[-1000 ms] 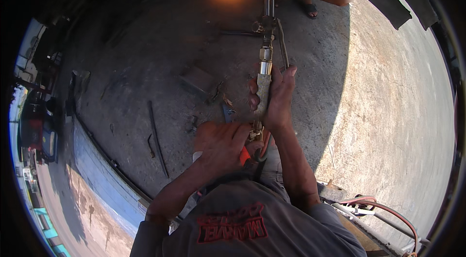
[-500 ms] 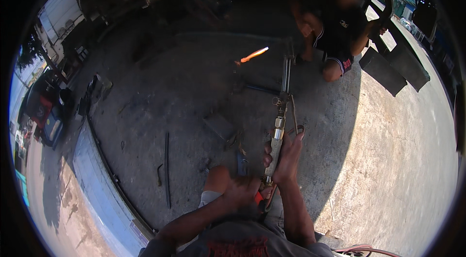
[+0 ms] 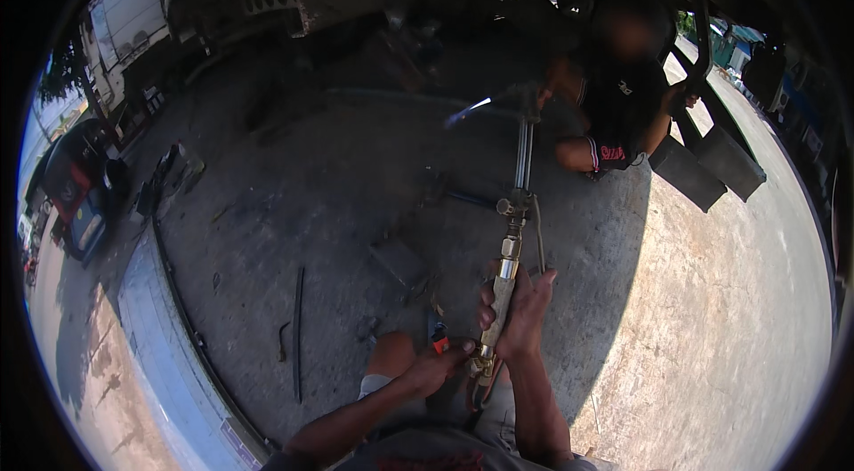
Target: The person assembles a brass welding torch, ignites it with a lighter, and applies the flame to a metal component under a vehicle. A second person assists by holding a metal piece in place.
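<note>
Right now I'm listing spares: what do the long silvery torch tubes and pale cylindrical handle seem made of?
Long silvery torch tubes: probably bare, smooth metal, given the bright streaks along them. Pale cylindrical handle: matt and mottled, perhaps worn metal, though possibly coated.

"Way out for the left hand (image 3: 432, 371)?"

"Leftward, over the knee (image 3: 390, 354) near it; then floor (image 3: 236, 293), with a dark strip (image 3: 298, 334) lying low."

"Straight ahead?"

"There's flame (image 3: 469, 112) jutting left off the torch (image 3: 503, 295), a crouching person (image 3: 623, 102) right of its tip! Wide room right of the right hand (image 3: 527, 315), though."
</note>
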The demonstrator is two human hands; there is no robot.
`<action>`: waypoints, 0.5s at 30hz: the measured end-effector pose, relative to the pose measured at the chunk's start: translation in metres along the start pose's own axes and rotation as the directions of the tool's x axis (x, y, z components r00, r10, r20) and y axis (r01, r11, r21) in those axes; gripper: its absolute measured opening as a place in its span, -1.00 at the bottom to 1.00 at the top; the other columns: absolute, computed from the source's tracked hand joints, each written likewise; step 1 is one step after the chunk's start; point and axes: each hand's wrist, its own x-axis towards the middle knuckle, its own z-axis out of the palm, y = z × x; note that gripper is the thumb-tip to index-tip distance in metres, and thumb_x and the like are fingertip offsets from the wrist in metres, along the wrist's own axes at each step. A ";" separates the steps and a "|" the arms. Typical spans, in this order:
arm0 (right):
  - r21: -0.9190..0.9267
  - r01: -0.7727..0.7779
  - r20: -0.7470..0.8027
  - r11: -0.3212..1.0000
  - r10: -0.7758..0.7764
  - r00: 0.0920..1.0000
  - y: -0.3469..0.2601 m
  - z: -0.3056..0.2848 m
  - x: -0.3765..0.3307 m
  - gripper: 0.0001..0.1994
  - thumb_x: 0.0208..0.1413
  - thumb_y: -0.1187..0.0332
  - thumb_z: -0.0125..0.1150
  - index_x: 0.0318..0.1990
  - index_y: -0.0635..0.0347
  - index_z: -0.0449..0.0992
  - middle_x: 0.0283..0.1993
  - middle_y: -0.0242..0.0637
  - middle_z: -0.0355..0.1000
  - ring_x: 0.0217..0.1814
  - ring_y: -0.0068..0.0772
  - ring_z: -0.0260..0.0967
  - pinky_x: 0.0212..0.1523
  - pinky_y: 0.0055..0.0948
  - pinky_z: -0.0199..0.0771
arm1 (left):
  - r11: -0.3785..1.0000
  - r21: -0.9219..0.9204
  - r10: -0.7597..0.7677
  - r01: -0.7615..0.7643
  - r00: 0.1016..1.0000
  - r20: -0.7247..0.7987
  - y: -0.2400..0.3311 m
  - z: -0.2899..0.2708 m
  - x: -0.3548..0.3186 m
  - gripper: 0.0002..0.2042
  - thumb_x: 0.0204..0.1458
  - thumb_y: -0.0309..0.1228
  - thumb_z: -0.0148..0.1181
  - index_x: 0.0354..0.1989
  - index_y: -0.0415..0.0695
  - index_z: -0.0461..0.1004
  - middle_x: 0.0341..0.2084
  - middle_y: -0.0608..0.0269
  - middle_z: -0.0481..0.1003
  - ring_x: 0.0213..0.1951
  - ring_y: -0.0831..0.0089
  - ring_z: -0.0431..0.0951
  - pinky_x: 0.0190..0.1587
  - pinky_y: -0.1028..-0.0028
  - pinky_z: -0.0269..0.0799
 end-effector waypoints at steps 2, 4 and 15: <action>-0.018 0.019 0.004 1.000 -0.019 1.000 -0.004 0.005 0.000 0.02 0.19 -0.65 -0.48 0.25 0.19 0.32 -0.44 -0.33 0.31 -0.58 -0.51 0.24 -0.54 -0.48 0.30 | 0.981 -0.141 0.146 -0.131 0.984 0.104 -0.010 -0.001 0.011 -0.66 0.43 -0.11 0.09 0.04 -0.12 0.59 -0.22 0.46 0.55 -0.16 0.69 0.46 -0.12 0.52 0.36; -0.035 0.045 0.020 0.998 -0.044 0.999 -0.010 0.012 0.001 0.02 0.19 -0.65 -0.48 0.25 0.19 0.33 -0.44 -0.32 0.31 -0.59 -0.52 0.24 -0.54 -0.48 0.31 | 0.966 -0.184 0.205 -0.179 0.969 0.137 -0.016 -0.007 0.021 -0.66 0.43 -0.10 0.09 0.04 -0.11 0.60 -0.25 0.49 0.53 -0.23 0.71 0.41 -0.20 0.54 0.31; -0.105 0.132 0.119 0.986 -0.120 0.986 -0.031 0.036 0.024 0.01 0.22 -0.62 -0.49 0.26 0.21 0.33 -0.43 -0.33 0.33 -0.60 -0.55 0.25 -0.56 -0.48 0.30 | 0.945 0.301 0.159 -0.126 0.983 -0.088 0.074 0.020 -0.016 -0.69 0.42 -0.07 0.11 -0.10 -0.02 0.65 -0.49 0.60 0.41 -0.47 0.73 0.20 -0.44 0.56 0.05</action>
